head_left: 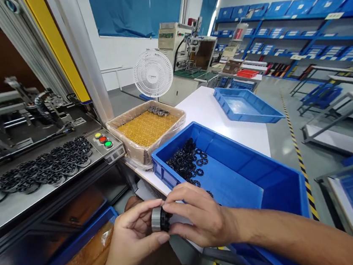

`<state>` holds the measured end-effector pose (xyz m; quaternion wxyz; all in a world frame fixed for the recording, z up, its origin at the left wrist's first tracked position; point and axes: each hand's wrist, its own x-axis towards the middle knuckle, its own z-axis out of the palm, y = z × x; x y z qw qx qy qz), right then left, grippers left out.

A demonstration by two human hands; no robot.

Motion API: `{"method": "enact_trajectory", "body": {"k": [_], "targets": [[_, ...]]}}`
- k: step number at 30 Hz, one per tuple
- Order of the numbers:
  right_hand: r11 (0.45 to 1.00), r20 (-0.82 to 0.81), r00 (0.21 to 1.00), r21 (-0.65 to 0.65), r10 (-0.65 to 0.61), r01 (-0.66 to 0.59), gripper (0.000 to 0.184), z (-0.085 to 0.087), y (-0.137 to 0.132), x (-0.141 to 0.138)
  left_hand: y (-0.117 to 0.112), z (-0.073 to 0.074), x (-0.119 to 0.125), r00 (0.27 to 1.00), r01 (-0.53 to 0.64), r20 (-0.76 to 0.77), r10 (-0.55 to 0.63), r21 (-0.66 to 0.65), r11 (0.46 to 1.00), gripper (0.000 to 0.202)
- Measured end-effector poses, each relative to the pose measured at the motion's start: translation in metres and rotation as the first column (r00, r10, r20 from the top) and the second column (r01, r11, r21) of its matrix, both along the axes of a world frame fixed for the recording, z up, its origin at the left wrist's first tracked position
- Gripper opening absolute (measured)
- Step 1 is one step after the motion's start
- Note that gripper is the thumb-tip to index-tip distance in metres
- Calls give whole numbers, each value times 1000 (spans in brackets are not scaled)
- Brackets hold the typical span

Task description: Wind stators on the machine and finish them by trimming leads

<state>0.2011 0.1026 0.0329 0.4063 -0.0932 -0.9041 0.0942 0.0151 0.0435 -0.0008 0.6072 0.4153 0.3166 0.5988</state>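
— Shelves (279, 31) carrying blue boxes line the far wall, and a white table (198, 100) extends ahead. What does the head view show in hand?
— One ring (156, 219), held up between the two hands, beside the near left side of a deep blue bin (250, 166).
— State its appearance.
— Short and round, turned on edge. Its left part is a smooth grey band with a dull metallic sheen; its right part is black and uneven in outline.
— And the fingers?
— Left hand (135, 231): thumb and forefinger pinch the grey band at its lower and upper edges. Right hand (201, 214): thumb and fingertips pinch the black part from the other side.
— Similar pieces nearby?
— Loose black rings (183, 161) lie heaped in the left end of the bin. Black pieces with grey rims (49, 164) stand in rows on the machine ledge. Others lie in the far corner of a cardboard box (132, 148), beside a yellow sheet (144, 129).
— Labels or writing?
— White labels (334, 15) mark the shelves, too small to read. The fan (152, 63) bears a mark at its hub, also illegible. Yellow, red and green buttons (102, 139) sit on the machine's control panel.
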Motion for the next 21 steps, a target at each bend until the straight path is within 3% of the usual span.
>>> {"method": "enact_trajectory", "body": {"k": [12,21], "targets": [[996,7,1000,86,-20,20,34,-2,-1,2,-6,8,3,999,9,43,-7,-52,999,50],[986,10,1000,164,-20,18,33,2,0,5,-8,3,-3,995,101,14,-100,-109,989,49]]}}
